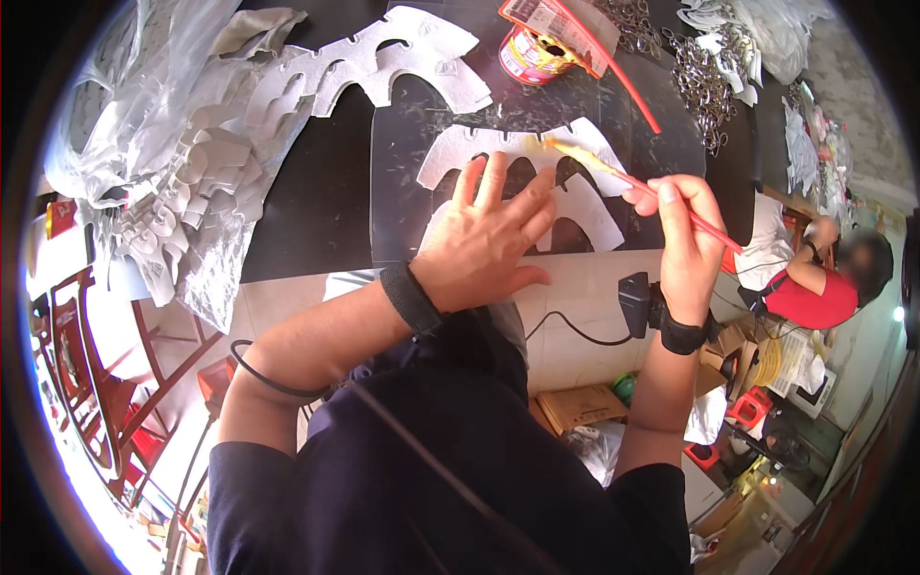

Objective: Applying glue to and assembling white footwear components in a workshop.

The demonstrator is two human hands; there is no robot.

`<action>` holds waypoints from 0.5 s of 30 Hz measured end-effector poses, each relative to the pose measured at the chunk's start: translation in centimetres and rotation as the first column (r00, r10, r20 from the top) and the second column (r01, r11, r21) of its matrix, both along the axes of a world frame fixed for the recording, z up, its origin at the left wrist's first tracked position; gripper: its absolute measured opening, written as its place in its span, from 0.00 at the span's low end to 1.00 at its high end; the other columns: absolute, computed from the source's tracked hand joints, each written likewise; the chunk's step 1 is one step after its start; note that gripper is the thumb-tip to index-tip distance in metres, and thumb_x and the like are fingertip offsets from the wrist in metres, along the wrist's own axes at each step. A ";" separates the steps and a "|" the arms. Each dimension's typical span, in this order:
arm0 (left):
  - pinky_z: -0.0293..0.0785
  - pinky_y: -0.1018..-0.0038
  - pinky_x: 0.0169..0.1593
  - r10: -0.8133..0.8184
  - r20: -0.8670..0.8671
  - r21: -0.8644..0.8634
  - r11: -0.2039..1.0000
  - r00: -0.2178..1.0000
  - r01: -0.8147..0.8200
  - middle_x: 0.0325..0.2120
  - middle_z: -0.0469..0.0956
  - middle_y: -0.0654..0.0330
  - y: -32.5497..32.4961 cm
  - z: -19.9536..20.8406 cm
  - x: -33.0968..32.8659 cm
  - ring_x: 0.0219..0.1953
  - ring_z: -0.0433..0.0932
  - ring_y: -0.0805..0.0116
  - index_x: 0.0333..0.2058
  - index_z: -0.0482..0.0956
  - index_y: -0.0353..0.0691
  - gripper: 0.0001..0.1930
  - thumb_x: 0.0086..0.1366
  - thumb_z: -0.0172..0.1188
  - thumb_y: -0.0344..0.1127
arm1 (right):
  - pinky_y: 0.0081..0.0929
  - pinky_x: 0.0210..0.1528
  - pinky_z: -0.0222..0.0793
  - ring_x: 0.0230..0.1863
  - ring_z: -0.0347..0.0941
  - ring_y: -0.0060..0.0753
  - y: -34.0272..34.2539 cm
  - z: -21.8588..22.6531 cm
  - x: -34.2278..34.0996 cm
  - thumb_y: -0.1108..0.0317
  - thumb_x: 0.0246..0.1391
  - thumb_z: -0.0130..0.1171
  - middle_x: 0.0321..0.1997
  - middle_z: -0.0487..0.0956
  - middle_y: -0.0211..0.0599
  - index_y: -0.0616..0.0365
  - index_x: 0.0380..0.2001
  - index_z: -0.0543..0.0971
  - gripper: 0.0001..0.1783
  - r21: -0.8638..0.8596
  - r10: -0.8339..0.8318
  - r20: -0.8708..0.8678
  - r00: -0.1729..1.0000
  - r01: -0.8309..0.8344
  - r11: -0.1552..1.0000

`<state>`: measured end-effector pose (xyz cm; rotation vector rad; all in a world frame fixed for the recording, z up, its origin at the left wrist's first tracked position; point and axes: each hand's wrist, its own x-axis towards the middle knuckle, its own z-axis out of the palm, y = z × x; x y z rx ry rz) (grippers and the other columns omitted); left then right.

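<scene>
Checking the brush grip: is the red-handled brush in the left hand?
No, the right hand holds the brush; the left hand presses a white cut-out.

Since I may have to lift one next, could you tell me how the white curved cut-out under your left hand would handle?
The white cut-out looks thin and flat, so probably light and floppy. The left hand presses it down, suggesting it slides on the clear sheet. Its narrow arches might bend or tear easily.

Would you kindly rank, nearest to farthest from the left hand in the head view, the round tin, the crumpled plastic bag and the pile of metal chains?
1. Round red-and-yellow tin, beyond the hand.
2. Pile of metal chains, upper right.
3. Crumpled clear plastic bag, far left.
</scene>
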<state>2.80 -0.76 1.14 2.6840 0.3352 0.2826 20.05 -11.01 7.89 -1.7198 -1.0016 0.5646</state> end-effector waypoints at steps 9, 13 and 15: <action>0.49 0.52 0.58 0.001 0.001 0.013 1.000 1.000 -0.001 0.58 0.55 0.59 0.0 -0.1 0.0 0.56 0.51 0.44 0.49 0.67 0.42 0.34 0.47 0.60 0.58 | 0.18 0.37 0.67 0.31 0.73 0.22 -0.1 0.2 0.3 0.72 0.58 0.47 0.26 0.76 0.35 0.66 0.31 0.71 0.07 -0.051 0.006 0.046 0.999 -0.004 0.999; 0.49 0.52 0.58 -0.003 -0.011 0.009 1.000 1.000 0.003 0.58 0.55 0.59 0.0 -0.1 0.0 0.56 0.51 0.44 0.49 0.67 0.42 0.34 0.48 0.59 0.58 | 0.19 0.36 0.68 0.30 0.73 0.23 0.2 0.0 0.4 0.72 0.57 0.47 0.24 0.75 0.34 0.65 0.30 0.71 0.07 -0.013 -0.052 0.029 0.998 0.052 0.999; 0.49 0.52 0.58 0.002 -0.009 0.016 1.000 1.000 -0.002 0.58 0.55 0.60 0.0 -0.1 -0.1 0.56 0.51 0.44 0.49 0.67 0.42 0.34 0.48 0.59 0.58 | 0.19 0.36 0.68 0.30 0.73 0.23 0.2 0.1 0.4 0.72 0.57 0.47 0.24 0.75 0.34 0.65 0.30 0.71 0.07 -0.019 -0.056 0.059 0.997 0.058 0.998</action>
